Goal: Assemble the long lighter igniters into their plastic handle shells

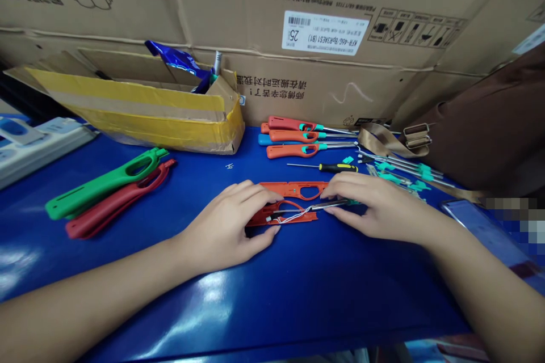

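Note:
My left hand (232, 224) grips the left end of an open orange lighter shell half (309, 217), thumb in front and fingers behind. Thin white wires and a slim metal rod lie across this half. Over its right end, my right hand (370, 204) pinches a metal lighter tube (330, 205) between thumb and fingers; a teal piece shows on the tube near the palm. Just behind lies a second orange shell half (293, 189) with a trigger loop, partly covered by the fingers of both hands.
Behind are several assembled lighters (293, 135), a screwdriver (336, 168) and loose metal tubes with teal parts (404, 164). Green (106, 184) and red (121, 204) shells lie left, tiny screws (230, 166) centrally. A taped box (170, 127), power strip (42, 144) and phone (489, 232) flank them.

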Demonstrator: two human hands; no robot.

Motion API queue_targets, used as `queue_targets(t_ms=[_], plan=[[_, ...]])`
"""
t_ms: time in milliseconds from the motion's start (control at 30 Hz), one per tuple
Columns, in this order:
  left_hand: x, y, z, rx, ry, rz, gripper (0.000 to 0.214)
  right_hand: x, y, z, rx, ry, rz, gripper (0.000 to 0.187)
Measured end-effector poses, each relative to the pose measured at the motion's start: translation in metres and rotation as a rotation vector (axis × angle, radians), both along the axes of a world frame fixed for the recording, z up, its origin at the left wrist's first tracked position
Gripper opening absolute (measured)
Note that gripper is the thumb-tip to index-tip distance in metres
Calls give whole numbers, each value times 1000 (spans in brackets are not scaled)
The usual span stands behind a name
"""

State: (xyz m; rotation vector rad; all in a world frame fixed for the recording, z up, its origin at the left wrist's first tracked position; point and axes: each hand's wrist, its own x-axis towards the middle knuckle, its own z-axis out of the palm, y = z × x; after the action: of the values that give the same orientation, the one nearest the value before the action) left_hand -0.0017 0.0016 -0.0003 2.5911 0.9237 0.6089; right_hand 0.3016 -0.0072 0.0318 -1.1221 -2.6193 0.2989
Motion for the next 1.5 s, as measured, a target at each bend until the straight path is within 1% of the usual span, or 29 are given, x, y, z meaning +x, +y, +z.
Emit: queue_targets(t_ms=[233, 500, 700, 1033, 1167, 1267, 1367, 1500], plan=[[2, 1, 1, -14, 3, 25, 18, -1, 4, -6, -97, -35, 30, 10], [1, 3, 0, -31, -10, 11, 20, -3, 0, -5, -185, 17, 63, 10], [0, 3, -1, -35, -43, -2, 18, -6, 1, -10, -165, 28, 81, 12], [1, 3, -1, -56, -25, 3, 19, -10, 0, -8, -147, 23, 31, 9], [2, 2, -1, -65, -11, 11, 19, -8, 1, -8, -173, 30, 28, 8], [2, 0, 2, -41, 11, 21, 22, -8, 0, -7, -169, 24, 40, 8], [1, -3, 9, 14, 33, 35, 26, -11, -1, -7, -125, 46, 45, 18], [0, -6, 19, 84, 81, 44, 12, -19, -6, -8, -69, 100, 73, 17]])
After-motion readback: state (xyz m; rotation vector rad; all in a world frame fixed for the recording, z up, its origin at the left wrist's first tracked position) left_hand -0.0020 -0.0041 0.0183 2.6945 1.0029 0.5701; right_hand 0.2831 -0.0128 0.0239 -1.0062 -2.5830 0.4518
